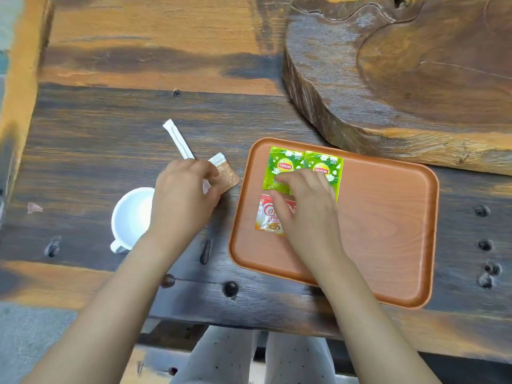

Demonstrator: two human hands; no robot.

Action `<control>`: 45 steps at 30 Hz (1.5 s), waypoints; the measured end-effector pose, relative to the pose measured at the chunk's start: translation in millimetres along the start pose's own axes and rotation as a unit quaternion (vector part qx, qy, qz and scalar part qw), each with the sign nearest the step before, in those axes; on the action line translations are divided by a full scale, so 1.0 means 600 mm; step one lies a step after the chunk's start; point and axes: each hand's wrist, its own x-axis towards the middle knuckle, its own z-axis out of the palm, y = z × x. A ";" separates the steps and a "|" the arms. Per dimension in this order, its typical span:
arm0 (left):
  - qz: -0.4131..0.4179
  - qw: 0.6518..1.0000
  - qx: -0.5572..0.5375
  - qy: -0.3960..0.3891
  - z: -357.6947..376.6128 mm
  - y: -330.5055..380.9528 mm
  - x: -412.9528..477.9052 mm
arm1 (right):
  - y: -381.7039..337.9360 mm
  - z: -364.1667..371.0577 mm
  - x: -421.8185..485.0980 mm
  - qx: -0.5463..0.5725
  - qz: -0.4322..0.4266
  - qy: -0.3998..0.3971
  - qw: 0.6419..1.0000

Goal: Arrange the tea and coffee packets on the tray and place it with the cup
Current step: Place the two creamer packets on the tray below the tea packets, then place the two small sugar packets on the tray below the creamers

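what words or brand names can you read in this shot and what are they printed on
"Lipton": left green tea packet on the tray.
"Lipton": right green tea packet; the right hand cuts off its lower edge.
"100%": small print on both green packets, barely legible.
Red and white packet: large white lettering, partly covered, unreadable.
Brown packet under the left hand: print too blurred.

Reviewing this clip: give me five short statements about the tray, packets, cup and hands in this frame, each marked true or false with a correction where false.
1. Two green tea packets lie side by side on the tray. True.
2. The white cup stands on the tray. False: it stands on the table, left of the tray.
3. The right hand rests over packets on the tray. True.
4. The left hand is on the tray. False: it is at the brown packet on the table.
5. The white stick packet lies on the tray. False: on the table.
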 end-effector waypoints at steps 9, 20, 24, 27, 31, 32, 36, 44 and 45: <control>-0.040 0.951 0.260 -0.164 0.027 -0.027 0.050 | -0.085 0.114 0.135 -0.216 -0.058 -0.142 0.964; -0.100 0.966 0.138 -0.195 0.007 -0.047 0.064 | -0.094 0.131 0.126 -0.090 -0.010 -0.120 0.989; -0.090 0.981 0.053 -0.165 -0.023 -0.050 0.049 | -0.077 0.089 0.114 0.105 -0.008 -0.079 0.991; -0.101 0.987 -0.068 -0.104 -0.053 -0.049 0.019 | -0.060 0.029 0.083 0.257 0.050 -0.058 0.963; -0.072 0.980 -0.186 0.013 -0.073 -0.040 -0.030 | -0.021 -0.022 0.005 0.306 0.098 -0.043 0.946; -0.072 0.973 -0.216 0.032 -0.069 -0.038 -0.041 | -0.012 -0.026 -0.017 0.298 0.110 -0.050 0.947; -0.097 0.932 -0.346 0.052 -0.036 -0.028 -0.065 | 0.007 -0.011 -0.097 0.227 0.127 -0.094 0.961; -0.097 0.887 -0.451 0.003 -0.012 0.010 -0.071 | 0.025 0.036 -0.138 0.062 -0.025 -0.101 0.993; -0.096 0.888 -0.449 0.001 -0.013 0.011 -0.071 | 0.027 0.035 -0.138 0.055 -0.030 -0.098 0.993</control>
